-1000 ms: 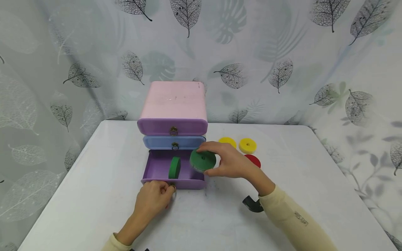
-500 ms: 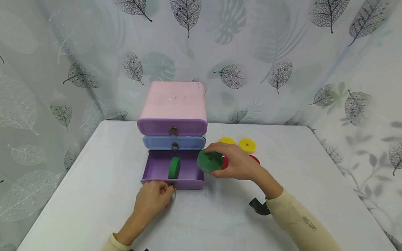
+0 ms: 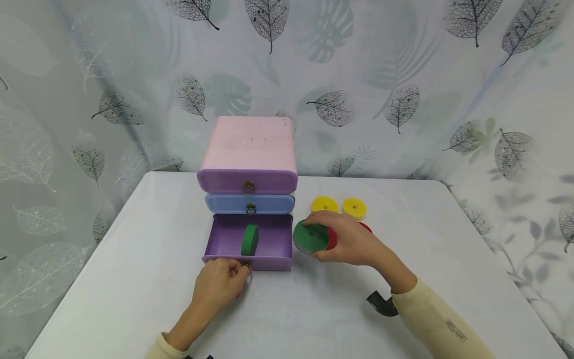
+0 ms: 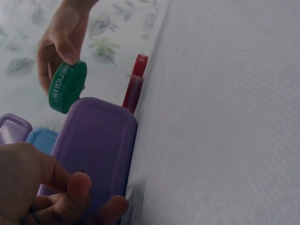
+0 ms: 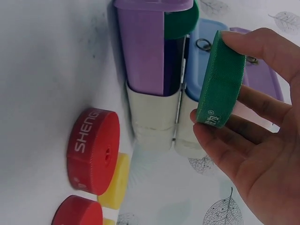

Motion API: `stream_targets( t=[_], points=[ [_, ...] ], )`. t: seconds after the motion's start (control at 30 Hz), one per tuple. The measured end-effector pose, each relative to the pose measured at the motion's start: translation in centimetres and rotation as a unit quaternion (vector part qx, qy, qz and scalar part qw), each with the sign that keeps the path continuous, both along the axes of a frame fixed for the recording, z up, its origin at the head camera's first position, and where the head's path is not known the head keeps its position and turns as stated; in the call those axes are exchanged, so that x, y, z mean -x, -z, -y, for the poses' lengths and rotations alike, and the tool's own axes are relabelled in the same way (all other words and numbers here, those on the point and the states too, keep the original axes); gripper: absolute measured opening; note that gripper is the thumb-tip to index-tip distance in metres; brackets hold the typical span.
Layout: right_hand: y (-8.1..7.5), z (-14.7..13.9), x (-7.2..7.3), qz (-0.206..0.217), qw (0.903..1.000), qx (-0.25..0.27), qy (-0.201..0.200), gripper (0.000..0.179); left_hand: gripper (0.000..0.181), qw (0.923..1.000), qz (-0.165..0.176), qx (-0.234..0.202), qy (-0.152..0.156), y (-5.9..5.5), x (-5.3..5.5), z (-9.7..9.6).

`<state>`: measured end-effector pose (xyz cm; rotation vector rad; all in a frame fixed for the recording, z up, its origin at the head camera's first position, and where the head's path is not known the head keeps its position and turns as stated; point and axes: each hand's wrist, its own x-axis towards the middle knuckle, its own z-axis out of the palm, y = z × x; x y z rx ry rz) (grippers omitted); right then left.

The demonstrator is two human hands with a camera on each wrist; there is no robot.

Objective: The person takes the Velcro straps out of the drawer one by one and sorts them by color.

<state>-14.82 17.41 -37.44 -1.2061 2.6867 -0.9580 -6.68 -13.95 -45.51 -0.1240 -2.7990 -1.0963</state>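
Note:
My right hand (image 3: 352, 242) pinches a green tape roll (image 3: 311, 238) between thumb and fingers, in the air just right of the pulled-out bottom drawer (image 3: 275, 237). White lettering shows on the roll's edge in both wrist views. Another green tape roll (image 3: 249, 240) stands on edge inside that purple drawer. At the drawer's front, my left hand (image 3: 219, 284) has its fingers curled at the ring pull (image 3: 248, 269), which it pinches; in the left wrist view, the fingers (image 4: 77, 187) hide most of the ring.
Above the open drawer, the pink cabinet (image 3: 251, 144) has a blue drawer (image 3: 269, 204) and a purple top drawer (image 3: 273, 182), both closed. Two red rolls (image 5: 93, 150) and two yellow rolls (image 3: 354, 208) lie right of it, partly behind my right hand.
My right hand has moved right and slightly nearer to me with the green tape roll, from over the drawer's right side to beside it. My left hand stays at the ring pull.

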Motion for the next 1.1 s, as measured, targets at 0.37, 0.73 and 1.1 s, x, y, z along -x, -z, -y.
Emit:
stream_targets(
  t=[0.37, 0.73, 1.1],
  points=[
    [1.2, -1.4, -1.0, 0.032, 0.9990, -0.019, 0.024, 0.067, 0.039, 1.0000, -0.008, -0.002, -0.001, 0.2, 0.0, 0.0],
    [2.4, -1.9, -1.5, 0.063, 0.9947, -0.072, 0.039, 0.075, 0.040, 1.0000, -0.002, -0.002, 0.005, 0.2, 0.0, 0.0],
    [4.0, -2.3, -2.2, 0.077, 0.9907, -0.105, 0.039, 0.072, 0.040, 1.0000, -0.004, 0.000, 0.004, 0.2, -0.1, 0.0]
  ],
)
